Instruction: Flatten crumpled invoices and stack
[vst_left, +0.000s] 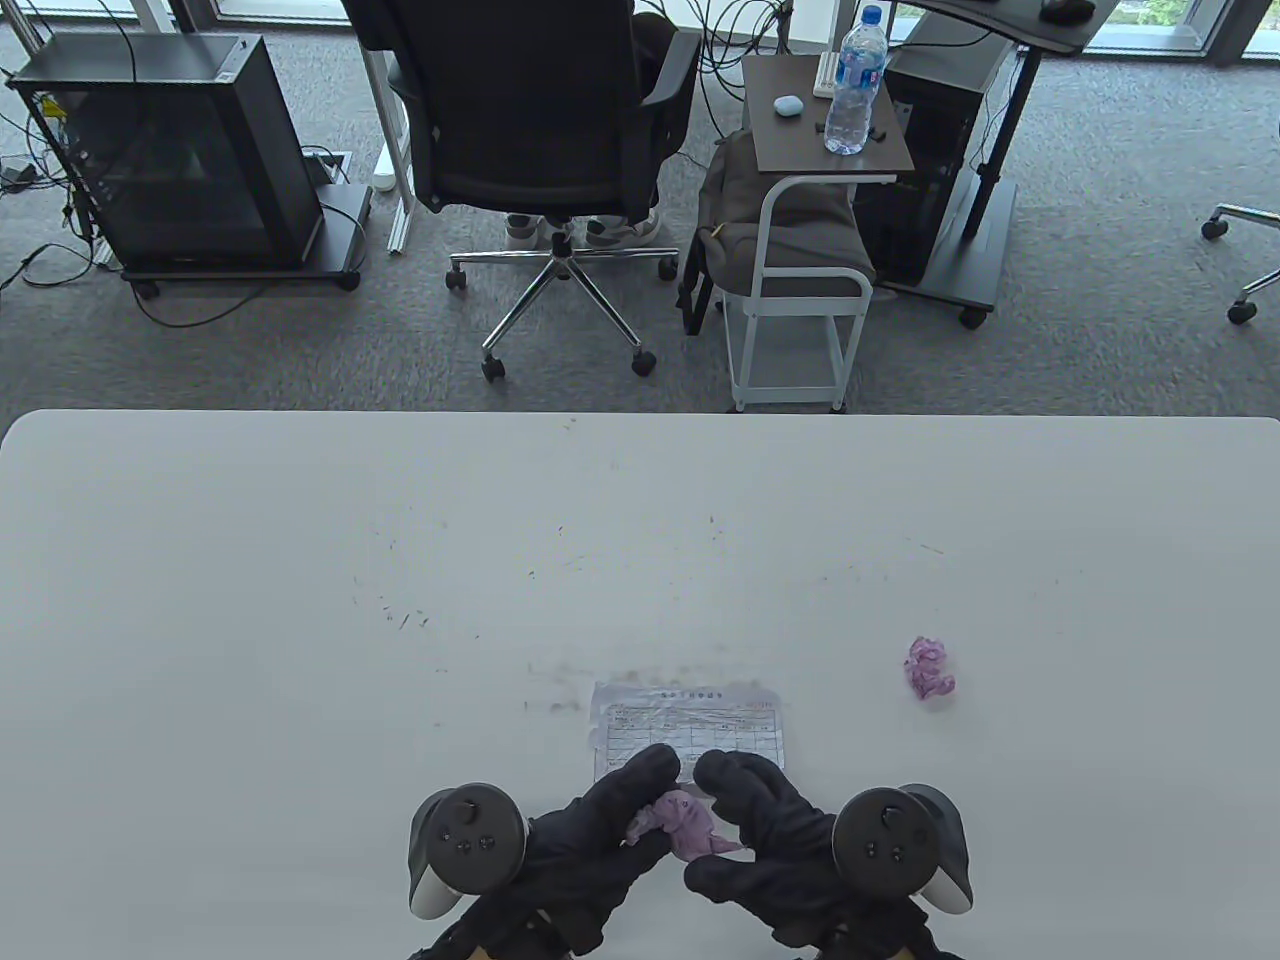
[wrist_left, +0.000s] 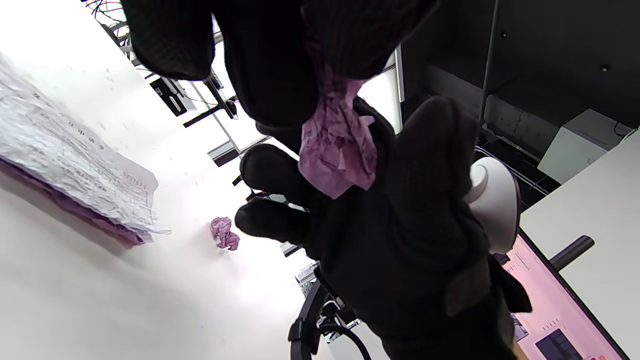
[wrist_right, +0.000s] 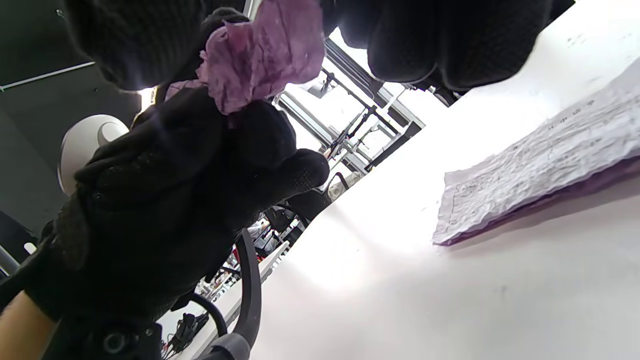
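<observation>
Both hands work one crumpled pink invoice (vst_left: 685, 825) held just above the table's (vst_left: 300, 600) near edge, at about six o'clock. The left hand (vst_left: 590, 840) and the right hand (vst_left: 765, 840) each have their fingers curled in on it, pinching opposite sides — it looks as though they are about to pull it open.

Just beyond the hands, toward twelve o'clock, lies the stack (vst_left: 690, 725): a flattened white sheet on top, wrinkled, with a purple sheet's edge showing beneath it in the wrist views. So at least two seem done. One more pink ball (vst_left: 930, 668) sits well apart at about two o'clock, untouched, so I judge the task past halfway.

How many sheets the stack holds is hard to tell — only edges show. The fingertips' exact hold on the paper is mostly hidden by the gloves.
</observation>
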